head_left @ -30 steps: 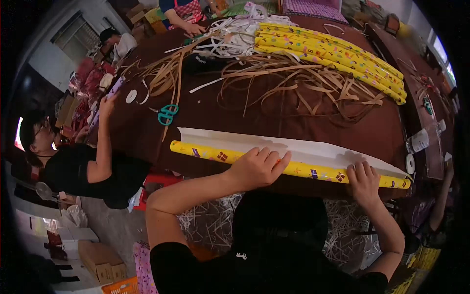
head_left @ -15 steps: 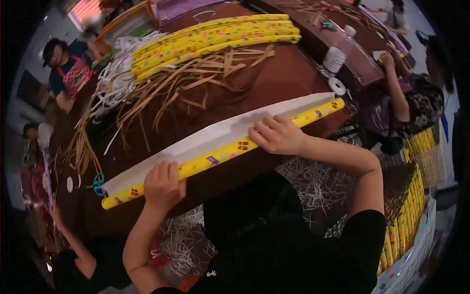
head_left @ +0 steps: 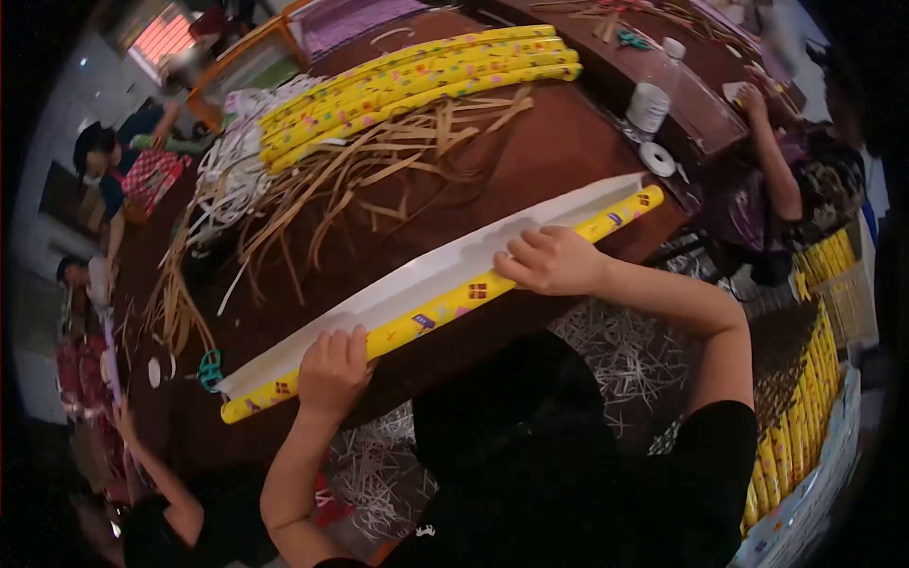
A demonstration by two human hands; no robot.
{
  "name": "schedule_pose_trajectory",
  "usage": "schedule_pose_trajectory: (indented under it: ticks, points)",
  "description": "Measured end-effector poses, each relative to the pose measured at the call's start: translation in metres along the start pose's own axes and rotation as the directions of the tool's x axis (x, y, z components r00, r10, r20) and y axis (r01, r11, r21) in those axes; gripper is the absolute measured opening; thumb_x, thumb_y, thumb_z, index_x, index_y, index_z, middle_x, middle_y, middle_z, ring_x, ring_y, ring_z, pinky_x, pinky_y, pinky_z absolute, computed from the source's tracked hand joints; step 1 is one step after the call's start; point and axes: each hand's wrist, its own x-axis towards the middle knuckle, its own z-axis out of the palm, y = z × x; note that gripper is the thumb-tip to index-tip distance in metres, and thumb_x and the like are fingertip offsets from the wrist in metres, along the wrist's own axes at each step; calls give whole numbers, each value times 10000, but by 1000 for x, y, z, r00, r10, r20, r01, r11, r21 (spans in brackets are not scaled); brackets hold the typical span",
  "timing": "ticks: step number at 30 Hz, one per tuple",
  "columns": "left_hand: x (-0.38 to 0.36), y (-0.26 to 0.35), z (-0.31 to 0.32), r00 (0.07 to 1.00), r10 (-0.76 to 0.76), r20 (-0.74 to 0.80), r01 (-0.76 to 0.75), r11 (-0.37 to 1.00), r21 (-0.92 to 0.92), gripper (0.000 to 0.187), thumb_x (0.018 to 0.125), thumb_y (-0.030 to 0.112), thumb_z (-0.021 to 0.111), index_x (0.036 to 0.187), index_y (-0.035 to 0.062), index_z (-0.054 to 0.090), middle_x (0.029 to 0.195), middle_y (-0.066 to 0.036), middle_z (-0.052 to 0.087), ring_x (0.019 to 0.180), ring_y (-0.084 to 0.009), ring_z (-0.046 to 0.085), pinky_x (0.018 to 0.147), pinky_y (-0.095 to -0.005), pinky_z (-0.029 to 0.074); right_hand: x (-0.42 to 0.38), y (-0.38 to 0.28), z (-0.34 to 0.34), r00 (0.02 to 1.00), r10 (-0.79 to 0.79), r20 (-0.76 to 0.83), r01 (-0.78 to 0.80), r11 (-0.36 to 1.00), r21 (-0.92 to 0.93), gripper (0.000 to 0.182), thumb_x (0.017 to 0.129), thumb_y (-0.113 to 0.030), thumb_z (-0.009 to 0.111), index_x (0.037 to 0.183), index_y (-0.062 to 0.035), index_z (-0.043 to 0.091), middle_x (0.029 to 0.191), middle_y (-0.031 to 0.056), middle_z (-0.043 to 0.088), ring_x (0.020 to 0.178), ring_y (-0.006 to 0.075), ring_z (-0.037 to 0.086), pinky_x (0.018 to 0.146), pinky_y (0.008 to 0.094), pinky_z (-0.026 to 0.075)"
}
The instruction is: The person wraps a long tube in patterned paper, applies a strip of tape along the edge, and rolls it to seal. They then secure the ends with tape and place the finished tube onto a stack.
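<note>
A long roll of yellow patterned paper [head_left: 426, 327] lies slantwise along the near edge of the brown table [head_left: 530, 170], its white underside [head_left: 407, 289] showing as a strip along the far side. My left hand [head_left: 333, 372] is closed round the roll left of its middle, fingers over the top. Farther right, my right hand [head_left: 549, 260] grips the roll, with its fingertips on the white side. Teal scissors [head_left: 210, 369] lie by the roll's left end. Near its right end is a white tape roll [head_left: 657, 160].
Finished yellow tubes [head_left: 417, 80] lie at the back beside brown strips [head_left: 379, 161] and white strips [head_left: 227, 180]. A plastic bottle [head_left: 651, 99] stands at the right. People work at both sides. Paper shreds [head_left: 615, 355] and more yellow tubes [head_left: 805, 417] are below right.
The camera view has shifted slightly. Both hands keep their hold, and the roll looks much the same. The person at the far left has bent lower.
</note>
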Motion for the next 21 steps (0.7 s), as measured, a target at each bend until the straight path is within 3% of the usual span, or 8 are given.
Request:
schedule_pose_trajectory:
  ticks: [2, 4, 6, 9, 11, 14, 19, 21]
  points:
    - [10, -1, -6, 996, 64, -57, -69, 995, -78, 440, 681, 268, 730, 1039, 50, 594, 811, -67, 545, 751, -241, 579, 623, -336, 500, 4, 4, 1, 996, -78, -36, 77, 996, -34, 309, 780, -257, 627, 1026, -85, 556, 797, 15, 508, 768, 186, 554, 654, 320, 481]
    - [6, 2, -1, 999, 17, 35, -12, 990, -143, 563, 664, 256, 791, 1120, 11, 569, 908, -106, 590, 828, -285, 598, 707, -363, 522, 6, 9, -1, 987, -160, -14, 160, 987, -3, 321, 807, -236, 622, 1069, -58, 565, 809, 34, 511, 787, 209, 549, 674, 347, 480]
    - [11, 8, -1, 1000, 18, 9, -16, 988, -155, 387, 726, 274, 669, 1022, 38, 590, 848, -52, 579, 766, -213, 592, 630, -318, 508, -5, 9, 7, 982, -182, 61, 179, 983, 44, 377, 827, -223, 617, 1149, -37, 561, 851, 55, 517, 809, 227, 553, 711, 381, 484]
    - [7, 19, 14, 998, -39, -40, 35, 995, -91, 282, 757, 217, 607, 969, 32, 594, 859, -54, 583, 759, -198, 586, 656, -314, 499, -10, 16, 8, 976, -198, 89, 187, 976, 115, 473, 843, -184, 618, 1277, -21, 523, 834, 84, 508, 779, 255, 552, 714, 408, 489]
    - [6, 22, 21, 975, 76, -210, -68, 997, 44, 291, 765, 195, 640, 991, 13, 617, 892, -84, 573, 837, -232, 582, 704, -335, 503, -19, 21, 14, 967, -228, 118, 218, 972, 94, 524, 841, -183, 624, 1321, -19, 493, 826, 93, 503, 759, 265, 549, 706, 417, 491]
    - [13, 23, 23, 964, 125, -234, -99, 988, 119, 201, 789, 163, 576, 923, 16, 609, 895, -85, 570, 847, -231, 574, 721, -322, 492, -21, 22, 18, 963, -239, 123, 223, 966, 130, 604, 774, -229, 675, 1307, -7, 498, 831, 107, 512, 782, 286, 554, 721, 430, 485]
    - [11, 27, 43, 976, 60, -211, -72, 996, -50, 294, 756, 227, 659, 946, 13, 590, 933, -101, 581, 899, -232, 578, 765, -322, 489, -18, 28, 24, 964, -245, 107, 230, 964, 132, 650, 723, -264, 727, 1289, -26, 514, 800, 89, 508, 750, 273, 546, 717, 426, 489]
    - [11, 26, 45, 971, 59, -232, -106, 975, -195, 416, 755, 323, 716, 993, 8, 583, 948, -97, 580, 898, -233, 579, 777, -333, 495, -18, 28, 25, 954, -250, 164, 219, 958, 186, 639, 710, -286, 737, 1259, -30, 533, 812, 80, 521, 743, 271, 548, 719, 413, 492]
